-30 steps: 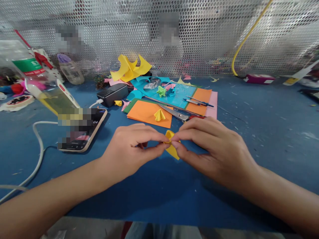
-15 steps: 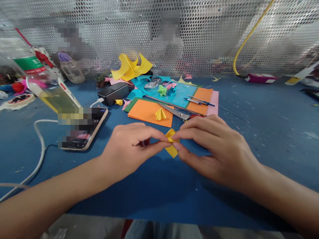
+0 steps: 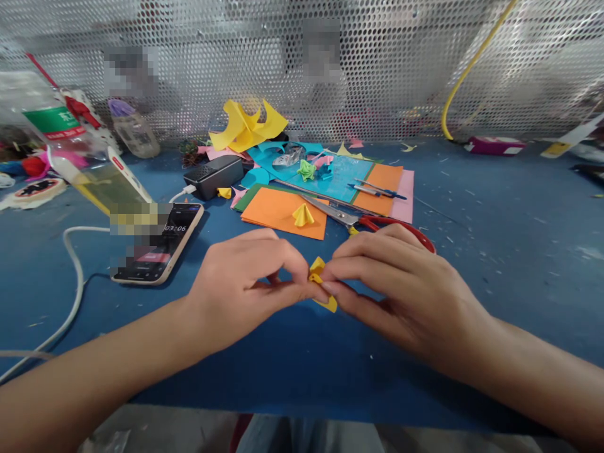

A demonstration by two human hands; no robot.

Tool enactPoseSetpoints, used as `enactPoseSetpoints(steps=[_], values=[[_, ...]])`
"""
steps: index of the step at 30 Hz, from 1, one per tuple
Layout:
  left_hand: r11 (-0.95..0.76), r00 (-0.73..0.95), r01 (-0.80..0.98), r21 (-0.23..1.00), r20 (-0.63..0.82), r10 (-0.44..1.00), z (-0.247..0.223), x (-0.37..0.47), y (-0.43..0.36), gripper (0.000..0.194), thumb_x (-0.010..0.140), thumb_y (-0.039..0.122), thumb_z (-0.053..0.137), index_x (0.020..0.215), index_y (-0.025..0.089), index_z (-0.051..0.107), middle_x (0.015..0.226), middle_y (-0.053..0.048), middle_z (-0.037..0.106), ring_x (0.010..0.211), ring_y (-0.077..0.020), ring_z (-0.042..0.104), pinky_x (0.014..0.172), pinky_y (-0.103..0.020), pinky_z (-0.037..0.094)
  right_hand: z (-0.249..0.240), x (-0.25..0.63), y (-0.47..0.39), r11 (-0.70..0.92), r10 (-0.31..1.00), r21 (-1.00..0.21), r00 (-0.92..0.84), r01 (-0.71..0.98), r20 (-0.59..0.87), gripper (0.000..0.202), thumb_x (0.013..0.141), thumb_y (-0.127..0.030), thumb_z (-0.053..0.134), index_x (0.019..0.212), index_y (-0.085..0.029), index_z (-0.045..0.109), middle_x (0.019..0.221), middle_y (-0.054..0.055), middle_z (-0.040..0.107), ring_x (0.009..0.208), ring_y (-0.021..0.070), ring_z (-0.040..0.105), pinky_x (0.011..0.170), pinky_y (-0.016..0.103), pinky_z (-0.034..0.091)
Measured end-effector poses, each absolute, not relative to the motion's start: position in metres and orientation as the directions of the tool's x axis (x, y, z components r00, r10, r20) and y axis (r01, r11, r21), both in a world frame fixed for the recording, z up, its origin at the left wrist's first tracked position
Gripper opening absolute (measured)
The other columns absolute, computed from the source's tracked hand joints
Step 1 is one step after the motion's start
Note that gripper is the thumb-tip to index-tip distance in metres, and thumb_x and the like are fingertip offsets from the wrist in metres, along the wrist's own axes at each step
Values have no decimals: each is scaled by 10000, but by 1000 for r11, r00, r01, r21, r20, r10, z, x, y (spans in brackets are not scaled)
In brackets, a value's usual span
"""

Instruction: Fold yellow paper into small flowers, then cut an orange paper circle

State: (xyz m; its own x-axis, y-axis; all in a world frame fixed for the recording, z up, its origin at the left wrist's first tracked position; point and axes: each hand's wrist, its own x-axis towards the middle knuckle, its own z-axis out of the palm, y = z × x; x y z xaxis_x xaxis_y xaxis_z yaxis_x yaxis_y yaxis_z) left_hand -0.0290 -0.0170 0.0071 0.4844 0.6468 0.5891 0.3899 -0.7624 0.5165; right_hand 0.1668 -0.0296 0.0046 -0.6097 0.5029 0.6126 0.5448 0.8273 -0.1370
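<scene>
A small yellow piece of folded paper [image 3: 317,265] is pinched between my two hands, above the blue table. My left hand [image 3: 250,280] grips it from the left with thumb and forefinger. From the right, my right hand [image 3: 401,283] pinches the same paper, its fingertips almost touching those of the left. The fingers cover the paper's middle; parts stick out above and below. Just beyond lies a pleated yellow paper piece [image 3: 302,216] on orange paper sheets [image 3: 268,212]. Scissors [image 3: 346,218] with red handles rest behind my right hand.
On the left are a phone [image 3: 177,242] with a white cable [image 3: 70,302], a tilted bottle [image 3: 61,126] and a black box [image 3: 214,176]. Blue paper [image 3: 349,179], pens [image 3: 377,190] and yellow scraps [image 3: 248,129] lie toward the perforated metal panel [image 3: 387,63].
Both hands have moved slightly nearer with the yellow paper, which is now more bunched and covered by the fingers. The scissors' red handles show more.
</scene>
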Motion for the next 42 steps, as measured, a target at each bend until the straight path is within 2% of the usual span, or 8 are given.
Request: enactPoseSetpoints(steps=[8,15,22,28,32,36,39,42], values=[[-855,554,349,383,651,518,12,-25,-15,125,735,110,637,791,216,675,796,-5,715,710,-117,643,692,-233,502,3,169,-25,779,561,-219,-498,587,661,62,841,-180,530,799,-198,572,769,-4,632,723,122,579,667,289,415],[-641,433,379,667,484,760,3,-28,-15,98,722,158,655,772,242,654,769,16,691,651,-113,610,527,-185,510,3,169,-25,755,591,-239,-476,611,651,42,790,-160,568,776,-195,588,754,7,646,699,135,588,663,295,432],[-616,410,375,693,472,781,4,-25,-17,73,701,212,694,746,224,637,725,29,667,560,-73,532,459,-152,458,2,168,-25,778,550,-164,-532,606,643,71,828,-186,543,789,-213,595,763,-6,647,678,124,570,670,291,399],[-626,441,349,698,467,766,4,-25,-16,66,729,208,672,765,210,617,756,28,663,605,-71,546,537,-156,490,2,170,-24,810,518,-165,-554,563,651,49,832,-181,550,822,-211,587,782,-9,645,711,121,578,674,285,404],[-558,395,239,795,446,804,6,-25,-11,180,712,257,691,860,194,611,891,-20,651,821,-129,597,658,-204,541,0,171,-20,801,515,-185,-496,570,699,61,811,-168,568,797,-226,581,756,-10,655,721,134,602,669,294,436],[-296,389,246,923,186,902,11,-27,-3,181,735,274,662,879,167,639,824,-30,667,727,-120,622,597,-196,533,0,172,-17,788,525,-200,-466,583,712,84,791,-161,583,812,-240,597,773,-2,662,732,148,618,674,308,465],[-48,485,203,978,-58,872,12,-28,2,125,716,212,674,828,160,659,720,-7,666,635,-89,617,581,-183,529,0,172,-17,795,531,-213,-480,569,698,74,789,-161,578,804,-229,603,785,6,660,736,146,621,673,298,482],[115,500,152,982,-177,848,12,-27,5,139,686,187,698,818,165,659,714,3,665,646,-83,622,569,-166,529,-1,172,-17,807,532,-226,-505,546,680,65,793,-151,575,808,-204,608,803,17,657,741,128,616,674,259,488]])
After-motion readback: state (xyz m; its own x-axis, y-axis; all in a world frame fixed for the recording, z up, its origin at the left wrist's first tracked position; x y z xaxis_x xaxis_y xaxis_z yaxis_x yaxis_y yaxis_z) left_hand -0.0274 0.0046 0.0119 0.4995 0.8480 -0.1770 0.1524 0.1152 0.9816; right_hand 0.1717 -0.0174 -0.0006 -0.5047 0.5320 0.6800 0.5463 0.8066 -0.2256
